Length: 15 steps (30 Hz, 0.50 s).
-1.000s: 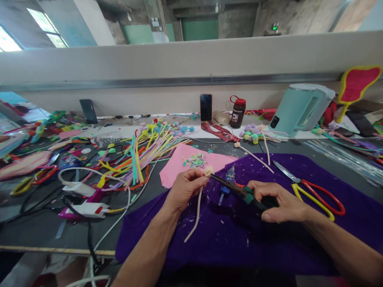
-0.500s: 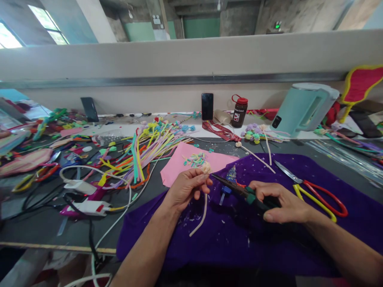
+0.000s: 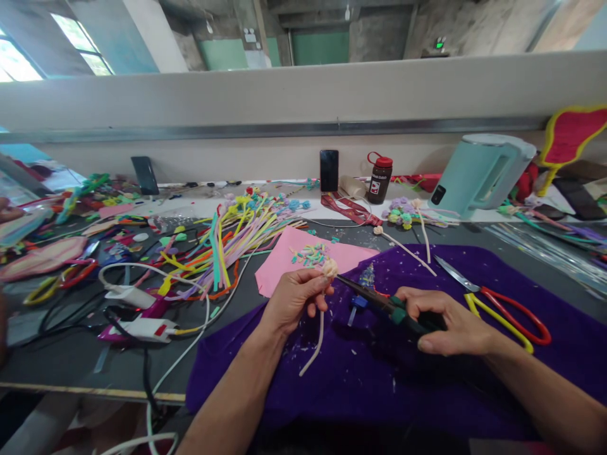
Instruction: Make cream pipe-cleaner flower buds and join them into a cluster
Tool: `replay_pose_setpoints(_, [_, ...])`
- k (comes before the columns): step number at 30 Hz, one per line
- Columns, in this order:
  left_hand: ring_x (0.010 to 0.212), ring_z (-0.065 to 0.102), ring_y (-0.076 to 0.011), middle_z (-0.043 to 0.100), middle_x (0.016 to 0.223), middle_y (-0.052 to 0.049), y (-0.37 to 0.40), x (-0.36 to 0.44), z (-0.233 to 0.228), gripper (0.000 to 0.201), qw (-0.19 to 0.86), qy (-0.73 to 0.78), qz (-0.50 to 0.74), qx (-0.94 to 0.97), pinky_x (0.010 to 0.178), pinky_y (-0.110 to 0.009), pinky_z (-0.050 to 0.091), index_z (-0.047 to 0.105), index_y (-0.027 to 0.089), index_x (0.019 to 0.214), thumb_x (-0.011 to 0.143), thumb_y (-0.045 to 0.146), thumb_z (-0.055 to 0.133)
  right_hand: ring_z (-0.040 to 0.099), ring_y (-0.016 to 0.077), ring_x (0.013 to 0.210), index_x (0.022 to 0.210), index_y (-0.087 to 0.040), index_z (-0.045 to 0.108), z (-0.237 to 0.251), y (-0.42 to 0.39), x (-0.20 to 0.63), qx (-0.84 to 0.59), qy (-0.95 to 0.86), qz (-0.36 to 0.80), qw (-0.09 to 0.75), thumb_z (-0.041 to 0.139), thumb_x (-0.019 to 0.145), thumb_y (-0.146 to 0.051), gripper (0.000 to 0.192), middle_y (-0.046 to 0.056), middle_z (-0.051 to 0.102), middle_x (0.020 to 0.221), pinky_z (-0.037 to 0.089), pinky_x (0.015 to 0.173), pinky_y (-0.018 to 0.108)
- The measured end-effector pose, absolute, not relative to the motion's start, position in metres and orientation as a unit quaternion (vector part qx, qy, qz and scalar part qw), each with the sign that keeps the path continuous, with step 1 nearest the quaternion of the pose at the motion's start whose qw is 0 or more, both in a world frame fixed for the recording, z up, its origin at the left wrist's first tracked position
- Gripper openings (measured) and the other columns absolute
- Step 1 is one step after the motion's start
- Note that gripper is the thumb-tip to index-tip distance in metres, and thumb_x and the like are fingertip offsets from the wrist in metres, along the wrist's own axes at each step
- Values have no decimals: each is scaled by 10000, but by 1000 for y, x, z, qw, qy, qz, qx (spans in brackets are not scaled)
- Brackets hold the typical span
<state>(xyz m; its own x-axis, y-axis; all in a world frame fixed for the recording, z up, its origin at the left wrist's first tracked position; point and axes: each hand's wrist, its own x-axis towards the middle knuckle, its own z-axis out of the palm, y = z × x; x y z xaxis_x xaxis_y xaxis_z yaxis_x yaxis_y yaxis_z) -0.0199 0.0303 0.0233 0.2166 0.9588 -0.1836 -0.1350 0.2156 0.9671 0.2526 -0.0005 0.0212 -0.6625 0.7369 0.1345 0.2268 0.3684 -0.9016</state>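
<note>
Between the thumb and fingers of my left hand [image 3: 298,294] is a small cream pipe-cleaner flower [image 3: 330,268], its pale stem [image 3: 318,344] hanging down below. My right hand [image 3: 448,322] is closed around the dark green handles of long-nose pliers [image 3: 374,296]. The pliers' narrow tip is at the right edge of the flower; whether the jaws grip it I cannot tell. Just behind, small pastel clippings [image 3: 310,254] lie on a pink sheet [image 3: 277,268]. Scissors [image 3: 497,306] with red and yellow handles rest on the purple cloth [image 3: 478,385], right of my right hand.
A bundle of coloured pipe cleaners [image 3: 237,243] spreads at left, near white charging plugs and cables [image 3: 137,328]. Along the back stand a phone [image 3: 329,170], a brown bottle [image 3: 380,180] and a mint kettle [image 3: 474,174]. Two cream stemmed pieces [image 3: 408,249] lie behind the pliers.
The flower in my left hand has shifted slightly to the right, against the pliers' tip, and its stem has swung a little left. My right hand stays in place.
</note>
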Motion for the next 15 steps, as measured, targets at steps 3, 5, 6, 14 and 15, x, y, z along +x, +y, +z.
replay_pose_setpoints(3, [320, 487, -55, 649, 549, -24, 29, -19, 24, 168, 616, 462, 432, 469, 280, -141, 298, 631, 116, 669, 655, 274, 687, 430, 165, 728, 639, -169, 462, 20, -1, 253, -308, -782, 469, 272, 649, 671, -433, 324, 30, 476, 798, 336, 655, 286])
replay_pose_setpoints(5, [295, 459, -49, 616, 478, -8, 29, -18, 24, 165, 608, 467, 427, 479, 280, -141, 290, 628, 113, 658, 672, 272, 670, 428, 163, 726, 639, -169, 463, 19, 0, 253, -309, -784, 467, 269, 650, 667, -438, 329, 31, 479, 799, 336, 652, 284])
replay_pose_setpoints(6, [285, 447, -47, 599, 448, 0, 28, -18, 24, 169, 606, 469, 423, 483, 281, -141, 287, 628, 112, 655, 681, 275, 663, 428, 162, 725, 641, -168, 464, 18, 0, 253, -310, -784, 466, 267, 650, 667, -438, 328, 31, 480, 800, 336, 650, 283])
replay_pose_setpoints(14, [296, 468, -59, 572, 411, 15, 29, -19, 22, 211, 614, 465, 393, 503, 292, -140, 311, 626, 115, 663, 695, 322, 657, 431, 159, 729, 649, -164, 469, 15, 2, 253, -305, -783, 467, 276, 664, 662, -404, 310, 29, 476, 803, 331, 650, 273])
replay_pose_setpoints(15, [297, 471, -60, 571, 412, 16, 29, -19, 22, 217, 615, 464, 392, 502, 291, -140, 311, 626, 115, 661, 691, 327, 661, 431, 159, 730, 652, -164, 471, 16, 2, 253, -305, -783, 467, 275, 665, 664, -397, 303, 29, 476, 804, 330, 651, 273])
